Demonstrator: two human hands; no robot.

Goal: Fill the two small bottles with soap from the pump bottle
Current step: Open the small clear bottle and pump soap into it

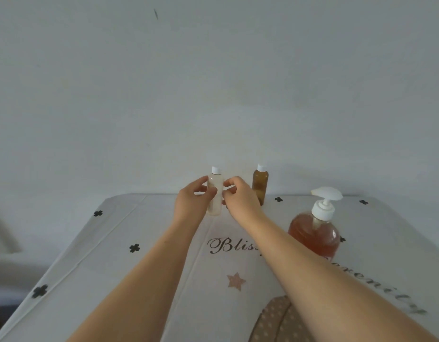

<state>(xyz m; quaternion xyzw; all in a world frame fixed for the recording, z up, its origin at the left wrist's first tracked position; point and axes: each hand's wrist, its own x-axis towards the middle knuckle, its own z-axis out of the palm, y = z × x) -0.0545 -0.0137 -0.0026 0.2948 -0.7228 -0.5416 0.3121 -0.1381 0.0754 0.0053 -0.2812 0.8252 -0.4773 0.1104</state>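
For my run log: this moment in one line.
left hand: grips small clear white-capped bottle | right hand: pinches it | small amber white-capped bottle: standing, untouched | orange-filled pump bottle: untouched

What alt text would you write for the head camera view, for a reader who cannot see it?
A person's left hand and right hand hold a clear small bottle, white-capped, upright on a cloth-covered table. An amber small bottle stands to its right, and a pump bottle of orange soap stands nearer, further right.
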